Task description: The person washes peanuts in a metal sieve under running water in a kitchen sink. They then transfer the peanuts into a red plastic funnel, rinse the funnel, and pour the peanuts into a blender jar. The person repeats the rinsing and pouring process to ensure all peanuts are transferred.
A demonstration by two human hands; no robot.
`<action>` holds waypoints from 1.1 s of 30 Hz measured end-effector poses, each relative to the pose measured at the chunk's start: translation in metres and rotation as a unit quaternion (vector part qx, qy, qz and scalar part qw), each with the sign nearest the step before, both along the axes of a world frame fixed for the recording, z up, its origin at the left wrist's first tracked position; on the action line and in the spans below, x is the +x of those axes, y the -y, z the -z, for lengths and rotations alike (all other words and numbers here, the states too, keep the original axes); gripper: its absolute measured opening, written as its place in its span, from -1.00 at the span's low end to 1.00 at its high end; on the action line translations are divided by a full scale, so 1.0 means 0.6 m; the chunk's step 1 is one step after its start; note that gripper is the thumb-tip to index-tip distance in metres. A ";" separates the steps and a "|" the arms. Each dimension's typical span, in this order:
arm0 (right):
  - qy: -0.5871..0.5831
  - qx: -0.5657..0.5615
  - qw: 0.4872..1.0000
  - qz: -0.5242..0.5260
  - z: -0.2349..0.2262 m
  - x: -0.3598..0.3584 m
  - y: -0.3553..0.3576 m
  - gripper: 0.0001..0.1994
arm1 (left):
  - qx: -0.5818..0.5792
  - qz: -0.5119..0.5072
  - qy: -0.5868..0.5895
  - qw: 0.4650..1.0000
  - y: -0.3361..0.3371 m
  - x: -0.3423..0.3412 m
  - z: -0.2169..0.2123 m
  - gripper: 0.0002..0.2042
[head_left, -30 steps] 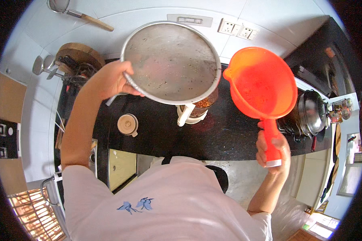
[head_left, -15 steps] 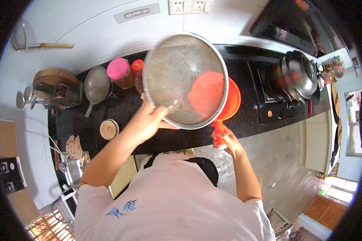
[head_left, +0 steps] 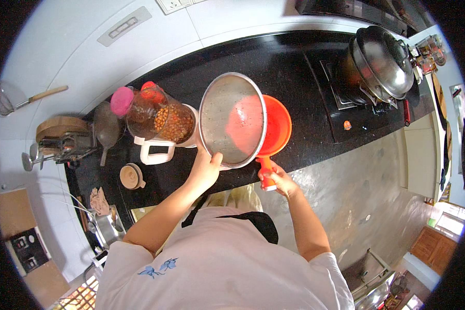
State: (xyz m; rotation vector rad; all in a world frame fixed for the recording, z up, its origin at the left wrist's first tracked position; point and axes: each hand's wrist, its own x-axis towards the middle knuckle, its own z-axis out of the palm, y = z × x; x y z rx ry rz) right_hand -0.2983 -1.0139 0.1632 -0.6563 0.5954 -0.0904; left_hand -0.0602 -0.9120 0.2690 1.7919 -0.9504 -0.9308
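My left hand [head_left: 205, 169] is closed on the near rim of a round fine-mesh sieve [head_left: 217, 116], which is tilted above the counter. Small specks dot its mesh, and orange shows through it. In my right hand [head_left: 280, 181] is the handle of an orange plastic water dipper [head_left: 278, 124]; its bowl is partly hidden behind the sieve. Left of the sieve stands a clear blender jug [head_left: 139, 121] with a white handle, holding brownish-yellow beans or grains. A round beige lid [head_left: 131, 176] lies on the counter closer to me.
A black counter [head_left: 191, 62] runs along the wall. At the right, a big metal pot [head_left: 382, 62] with a lid sits on the stove. A pink-lidded jar [head_left: 122, 101], a pan [head_left: 106, 129] and a wooden board [head_left: 62, 126] stand at the left, beyond a crumpled cloth [head_left: 99, 201].
The view has turned and shifted. The sieve has been lowered and tipped, leaving the blender jug with its beans uncovered. Both hands keep their hold.
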 end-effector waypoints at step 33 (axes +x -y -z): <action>0.051 0.048 0.925 0.373 0.011 0.231 0.156 -0.74 | 0.015 -0.007 0.110 0.994 0.022 -0.026 0.006 -0.12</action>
